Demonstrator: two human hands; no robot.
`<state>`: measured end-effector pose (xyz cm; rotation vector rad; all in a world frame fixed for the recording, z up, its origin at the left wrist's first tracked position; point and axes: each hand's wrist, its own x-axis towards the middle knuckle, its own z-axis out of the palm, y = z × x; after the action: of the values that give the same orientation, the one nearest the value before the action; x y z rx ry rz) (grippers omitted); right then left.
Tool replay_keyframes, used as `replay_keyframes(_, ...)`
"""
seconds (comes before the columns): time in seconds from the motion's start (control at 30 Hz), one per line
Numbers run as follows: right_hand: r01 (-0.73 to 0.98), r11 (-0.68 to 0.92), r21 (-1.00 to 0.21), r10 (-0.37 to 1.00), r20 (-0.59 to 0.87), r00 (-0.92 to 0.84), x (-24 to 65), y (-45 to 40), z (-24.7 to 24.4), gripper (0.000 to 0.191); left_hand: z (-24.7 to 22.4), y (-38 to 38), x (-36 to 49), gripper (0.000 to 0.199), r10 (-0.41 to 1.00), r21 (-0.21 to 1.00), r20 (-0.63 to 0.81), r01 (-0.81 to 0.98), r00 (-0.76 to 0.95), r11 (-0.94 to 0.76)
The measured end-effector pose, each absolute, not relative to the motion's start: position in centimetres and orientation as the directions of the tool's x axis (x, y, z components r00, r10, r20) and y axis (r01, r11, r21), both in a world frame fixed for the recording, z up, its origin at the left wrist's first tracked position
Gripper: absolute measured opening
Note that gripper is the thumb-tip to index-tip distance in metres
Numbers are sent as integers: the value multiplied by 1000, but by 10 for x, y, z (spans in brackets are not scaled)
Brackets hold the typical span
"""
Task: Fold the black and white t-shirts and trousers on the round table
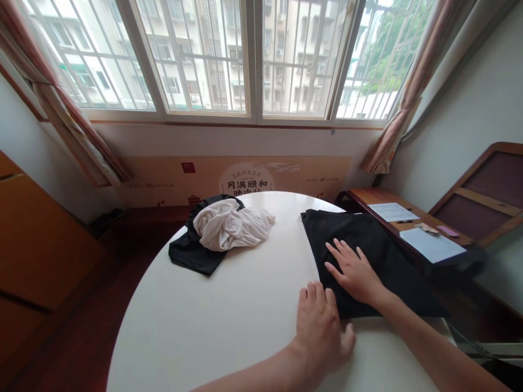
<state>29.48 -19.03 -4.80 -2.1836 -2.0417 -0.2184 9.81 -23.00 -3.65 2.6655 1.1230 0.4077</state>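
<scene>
A black garment lies folded flat on the right side of a round white table, partly beyond its edge. My right hand rests palm down on the cloth with its fingers spread. At the garment's near left corner is my left hand, touching the cloth's edge; its fingers are slightly bent and the thumb stands apart. The left palm is hidden. Farther left on the table, a crumpled white garment sits on top of a black cloth.
Behind the table a printed beige panel stands below a barred window. To the right is a wooden side table with papers and a pen, beside a wooden-framed chair back. A wooden cabinet stands at left.
</scene>
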Motion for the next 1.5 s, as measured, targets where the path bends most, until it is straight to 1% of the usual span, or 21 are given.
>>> replay_keyframes(0.07, 998, -55, -4, 980, 191, 55, 299, -185, -45, 63, -30, -226, 97, 72, 723, 311, 136, 664, 677, -680)
replay_keyframes(0.13, 999, -50, -6, 982, 185, 50, 306, -176, -42, 62, -23, -220, 98, 60, 730, 320, 116, 670, 674, -670)
replay_keyframes(0.23, 998, -67, -11, 982, 174, 68, 314, -161, -41, 62, -19, -206, 100, 43, 723, 322, 140, 659, 676, -679)
replay_keyframes(0.33, 997, -81, -21, 982, 167, 83, 318, -147, -42, 62, -14, -183, 96, 38, 689, 330, 154, 621, 708, -711)
replay_keyframes(0.4, 996, -79, -37, 980, 178, 84, 319, -142, -43, 61, -3, -158, 86, 38, 720, 387, 147, 631, 678, -673)
replay_keyframes(0.5, 994, -74, -79, 969, 231, 91, 322, -141, -47, 60, 27, -107, 53, 35, 836, 501, 185, 682, 517, -532)
replay_keyframes(0.57, 992, -58, -112, 956, 279, 88, 324, -143, -51, 57, 47, -72, 20, 37, 890, 530, 252, 715, 381, -456)
replay_keyframes(0.67, 988, -16, -154, 937, 342, 68, 328, -144, -56, 51, 61, -31, -31, 48, 927, 474, 332, 819, 173, -323)
replay_keyframes(0.73, 984, 2, -176, 928, 367, 64, 330, -144, -57, 49, 57, -17, -56, 57, 945, 435, 297, 862, 138, -262)
replay_keyframes(0.77, 983, 6, -185, 925, 375, 65, 330, -143, -57, 49, 52, -12, -65, 60, 954, 427, 258, 868, 153, -254)
replay_keyframes(0.8, 982, 11, -191, 922, 382, 64, 331, -143, -58, 49, 47, -8, -72, 58, 958, 428, 225, 865, 177, -260)
replay_keyframes(0.83, 981, 17, -193, 919, 389, 61, 331, -143, -58, 49, 43, -6, -76, 51, 958, 438, 209, 856, 198, -273)
replay_keyframes(0.87, 981, 23, -194, 916, 397, 57, 331, -142, -59, 48, 39, -4, -78, 39, 955, 451, 209, 846, 210, -284)
replay_keyframes(0.93, 981, 36, -192, 909, 414, 48, 332, -142, -61, 48, 37, 0, -78, 16, 947, 481, 248, 823, 202, -302)
replay_keyframes(0.97, 980, 41, -193, 906, 421, 45, 333, -142, -63, 48, 39, 2, -77, 15, 942, 508, 267, 801, 203, -316)
replay_keyframes(1.1, 971, 55, -234, 902, 429, 52, 336, -139, -67, 47, 60, 1, -71, 29, 911, 662, 304, 626, 280, -413)
replay_keyframes(1.2, 942, 71, -328, 887, 452, 90, 331, -140, -58, 45, 85, -15, -59, 33, 871, 791, 294, 412, 394, -453)
replay_keyframes(1.27, 900, 133, -415, 865, 492, 99, 320, -144, -46, 44, 101, -35, -45, 35, 815, 854, 290, 248, 502, -457)
replay_keyframes(1.37, 772, 305, -557, 832, 551, 69, 286, -158, -25, 44, 116, -73, -15, 41, 684, 879, 293, 93, 668, -468)
replay_keyframes(1.43, 653, 412, -636, 823, 567, 33, 257, -169, -16, 50, 118, -97, 6, 47, 608, 891, 279, 37, 744, -453)
replay_keyframes(1.5, 526, 459, -716, 839, 545, 9, 232, -177, -14, 52, 115, -113, 22, 52, 547, 907, 242, 14, 802, -421)
